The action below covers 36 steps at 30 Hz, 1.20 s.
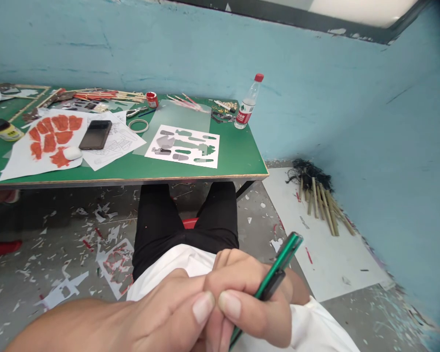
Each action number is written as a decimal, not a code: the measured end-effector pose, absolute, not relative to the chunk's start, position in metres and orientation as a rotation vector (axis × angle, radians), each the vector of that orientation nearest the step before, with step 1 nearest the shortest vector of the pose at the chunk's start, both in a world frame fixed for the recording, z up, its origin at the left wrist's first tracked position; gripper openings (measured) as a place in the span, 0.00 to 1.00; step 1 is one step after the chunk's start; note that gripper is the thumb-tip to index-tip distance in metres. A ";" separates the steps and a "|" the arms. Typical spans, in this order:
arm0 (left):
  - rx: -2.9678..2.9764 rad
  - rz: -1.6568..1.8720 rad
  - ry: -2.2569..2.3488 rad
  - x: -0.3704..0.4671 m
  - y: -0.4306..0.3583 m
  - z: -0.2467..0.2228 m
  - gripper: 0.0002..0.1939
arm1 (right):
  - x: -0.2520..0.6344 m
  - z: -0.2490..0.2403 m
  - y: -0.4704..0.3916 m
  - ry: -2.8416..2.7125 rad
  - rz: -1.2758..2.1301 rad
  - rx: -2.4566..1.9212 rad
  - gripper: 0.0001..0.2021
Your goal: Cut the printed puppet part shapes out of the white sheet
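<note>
Clamping slim, glossy green pen-shaped tool (pixel 278 266) over white shirt (pixel 185 256), right hand (pixel 258 303) is slanting long axis up rightward; left hand (pixel 172 303), touching right, is lying nearer lower end, grip indiscernible.

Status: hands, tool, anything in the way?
Right hand gripping green pen-shaped tool. Left hand touching right; can't tell if it holds anything. Green table ahead, printed sheet on it, apart from hands.

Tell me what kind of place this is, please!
Probably a craft workroom: paper scraps litter the floor, and the green table bears pliers and a sheet with printed or cut-out shapes.
</note>
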<state>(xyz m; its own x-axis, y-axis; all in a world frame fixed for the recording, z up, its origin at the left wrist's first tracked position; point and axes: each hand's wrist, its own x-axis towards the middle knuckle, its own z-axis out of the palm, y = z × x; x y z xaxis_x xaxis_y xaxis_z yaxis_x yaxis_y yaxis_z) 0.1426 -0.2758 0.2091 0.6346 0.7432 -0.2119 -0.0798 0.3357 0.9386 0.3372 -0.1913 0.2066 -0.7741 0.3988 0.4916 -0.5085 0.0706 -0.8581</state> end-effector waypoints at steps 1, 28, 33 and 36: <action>1.127 0.594 0.703 0.145 -0.273 0.212 0.19 | 0.337 0.207 -0.191 -1.691 1.762 0.117 0.13; 0.920 0.832 0.694 0.164 -0.279 0.205 0.29 | 0.339 0.206 -0.200 -1.580 1.858 -0.030 0.17; 0.880 0.849 0.612 0.168 -0.275 0.203 0.28 | 0.338 0.204 -0.203 -1.593 1.815 -0.039 0.18; 0.912 0.819 0.639 0.170 -0.270 0.207 0.28 | 0.336 0.202 -0.200 -1.625 1.772 -0.003 0.18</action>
<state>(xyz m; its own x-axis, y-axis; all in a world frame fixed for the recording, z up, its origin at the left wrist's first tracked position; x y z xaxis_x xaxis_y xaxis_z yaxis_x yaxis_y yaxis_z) 0.1704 -0.2699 0.2072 0.5413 0.8297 -0.1360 -0.3342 0.3608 0.8707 0.3360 -0.2001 0.2019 -0.7400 0.4973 0.4529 -0.4942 0.0547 -0.8676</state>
